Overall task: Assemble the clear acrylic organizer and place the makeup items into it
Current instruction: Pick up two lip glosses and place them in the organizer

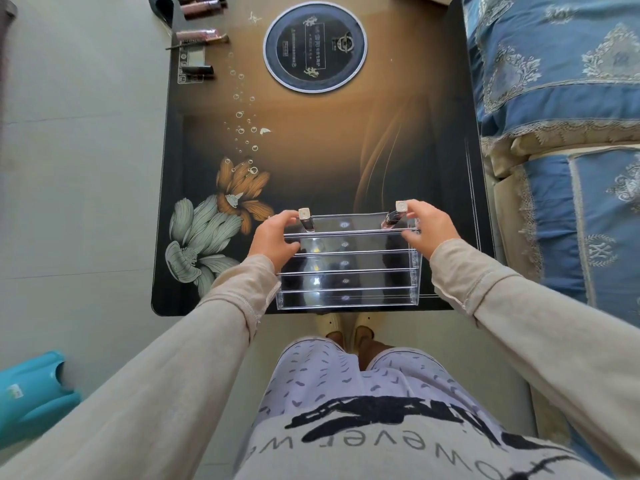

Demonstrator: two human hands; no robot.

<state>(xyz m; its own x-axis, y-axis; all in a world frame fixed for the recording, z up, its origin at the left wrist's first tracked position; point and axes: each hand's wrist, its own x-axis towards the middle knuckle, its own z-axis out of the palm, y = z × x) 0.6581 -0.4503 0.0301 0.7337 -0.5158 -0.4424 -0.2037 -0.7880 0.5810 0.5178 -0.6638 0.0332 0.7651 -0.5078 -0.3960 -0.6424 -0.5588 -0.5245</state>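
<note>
The left hand has its fingers curled around the left tube, a dark tube with a pale square cap. It holds this tube upright at the left end of the back row of the clear acrylic organizer. The right hand does the same at the right end of that row. Its fingertips and thumb pinch the right tube, which is slightly tilted. Both thumbs lie near the edge of the second row.

The organizer has five stepped rows and stands at the near edge of the table, just in front of the person. The table top is dark and glossy, with printed flowers and bubbles. A round black disc is set in the far part of the table. More makeup items lie at the far left corner, well apart from the organizer. A blue patterned cover is to the right of the table, and a teal object lies on the floor at the left.
</note>
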